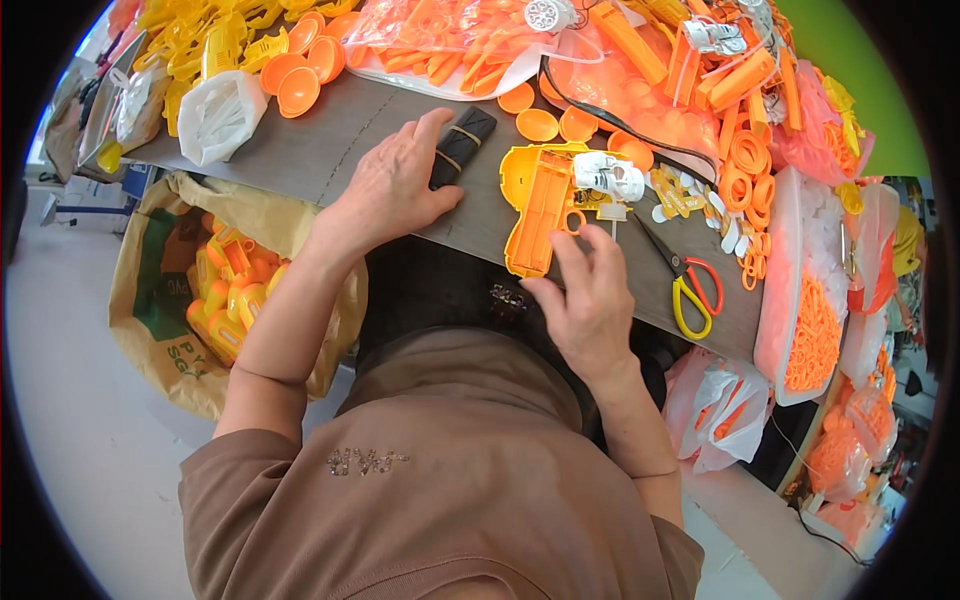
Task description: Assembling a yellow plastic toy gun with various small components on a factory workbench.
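Note:
In front of me on the table lies a yellow toy housing half [519, 180] with an orange channel-shaped insert [548, 205]. A white mechanism with a round end [608, 176] sits at its upper right. My right hand [588, 305] is at its near right edge, thumb and fingers apart, fingertips close to a small orange ring [573, 221]. I cannot tell whether they touch the ring. To the left, my left hand [392, 178] rests with fingers spread beside a black block bound with bands [463, 148]. Its index finger and thumb lie along the block's near side.
Scissors with red and yellow handles [690, 290] lie right of the housing, near small silver and orange pieces. Orange cups [537, 125] and bagged orange parts [440, 45] fill the back. A paper sack of yellow-orange pieces [140, 290] stands left; a plastic bin [775, 330] stands right.

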`<control>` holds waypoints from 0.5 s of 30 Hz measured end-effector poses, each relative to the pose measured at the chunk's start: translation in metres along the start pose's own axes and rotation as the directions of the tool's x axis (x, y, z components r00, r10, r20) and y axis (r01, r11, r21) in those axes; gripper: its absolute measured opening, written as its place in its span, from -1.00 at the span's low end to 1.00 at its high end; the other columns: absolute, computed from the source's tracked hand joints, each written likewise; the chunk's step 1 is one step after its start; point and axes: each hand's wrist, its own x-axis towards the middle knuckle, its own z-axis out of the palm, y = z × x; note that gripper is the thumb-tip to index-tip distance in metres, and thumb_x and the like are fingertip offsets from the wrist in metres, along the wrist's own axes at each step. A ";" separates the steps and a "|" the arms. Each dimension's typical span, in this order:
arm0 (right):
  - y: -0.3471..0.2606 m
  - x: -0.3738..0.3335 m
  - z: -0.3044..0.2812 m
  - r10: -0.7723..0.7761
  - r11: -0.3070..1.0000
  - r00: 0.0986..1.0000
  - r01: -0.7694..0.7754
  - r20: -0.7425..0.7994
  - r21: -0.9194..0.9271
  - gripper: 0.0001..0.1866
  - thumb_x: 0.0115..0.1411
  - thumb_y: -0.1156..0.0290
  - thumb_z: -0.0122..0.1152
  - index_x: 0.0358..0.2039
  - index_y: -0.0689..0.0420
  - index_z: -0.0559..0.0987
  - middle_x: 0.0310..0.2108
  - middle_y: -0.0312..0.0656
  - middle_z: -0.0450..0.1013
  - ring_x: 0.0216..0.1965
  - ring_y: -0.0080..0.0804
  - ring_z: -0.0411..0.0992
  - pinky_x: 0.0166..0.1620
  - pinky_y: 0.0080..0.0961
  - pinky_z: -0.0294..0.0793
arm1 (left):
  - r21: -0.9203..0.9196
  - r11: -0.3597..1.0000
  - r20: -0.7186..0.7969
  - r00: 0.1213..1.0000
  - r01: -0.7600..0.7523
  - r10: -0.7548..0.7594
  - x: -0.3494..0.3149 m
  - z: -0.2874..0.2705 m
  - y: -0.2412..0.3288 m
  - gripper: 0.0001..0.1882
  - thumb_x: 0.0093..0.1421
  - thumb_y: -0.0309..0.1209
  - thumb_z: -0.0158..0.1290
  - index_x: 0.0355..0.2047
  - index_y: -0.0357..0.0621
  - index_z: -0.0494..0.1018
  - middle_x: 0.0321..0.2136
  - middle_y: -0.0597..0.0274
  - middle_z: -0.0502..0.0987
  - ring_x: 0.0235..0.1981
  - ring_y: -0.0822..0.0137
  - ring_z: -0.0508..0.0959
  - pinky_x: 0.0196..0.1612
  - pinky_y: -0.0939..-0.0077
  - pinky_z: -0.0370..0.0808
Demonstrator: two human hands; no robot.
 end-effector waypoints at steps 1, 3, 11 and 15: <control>-0.002 0.000 0.003 -0.003 0.999 0.999 0.005 0.039 -0.037 -0.42 -0.11 0.34 0.42 -0.03 0.13 0.44 -0.06 -0.02 0.28 -0.22 -0.14 0.39 -0.25 -0.33 0.43 | -0.020 1.000 -0.034 0.999 0.004 -0.005 0.000 0.004 -0.002 -0.33 -0.04 -0.36 0.16 0.09 -0.27 0.20 -0.15 -0.15 0.44 -0.08 -0.08 0.45 0.00 0.25 0.37; -0.002 0.000 0.008 0.000 0.995 0.994 0.011 0.108 -0.095 -0.32 -0.16 0.22 0.46 0.02 0.03 0.43 0.02 0.02 0.20 -0.19 -0.13 0.35 -0.20 -0.33 0.40 | -0.160 0.982 -0.034 0.994 0.099 -0.106 -0.002 0.003 -0.005 -0.35 -0.03 -0.37 0.16 0.07 -0.29 0.23 -0.19 -0.11 0.46 -0.13 -0.02 0.48 -0.01 0.30 0.38; 0.004 0.001 0.015 -0.039 0.995 0.994 0.049 0.103 -0.090 -0.41 -0.14 0.27 0.45 -0.05 0.05 0.48 0.02 0.12 0.20 -0.16 -0.03 0.34 -0.14 -0.27 0.39 | -0.981 -0.106 0.172 0.981 0.161 -0.095 -0.022 0.009 0.001 -0.57 0.03 -0.41 0.16 -0.08 -0.17 0.35 -0.30 0.15 0.46 -0.25 0.26 0.50 -0.15 0.36 0.41; 0.008 0.003 0.012 -0.100 0.992 0.990 0.107 0.103 -0.069 -0.44 -0.14 0.31 0.44 -0.08 0.10 0.49 -0.01 0.14 0.23 -0.18 -0.04 0.35 -0.15 -0.27 0.40 | -0.941 -0.276 0.195 0.980 0.198 0.038 -0.002 0.016 0.025 -0.67 0.18 -0.34 0.07 -0.09 -0.16 0.31 -0.27 0.13 0.45 -0.20 0.19 0.51 -0.13 0.26 0.44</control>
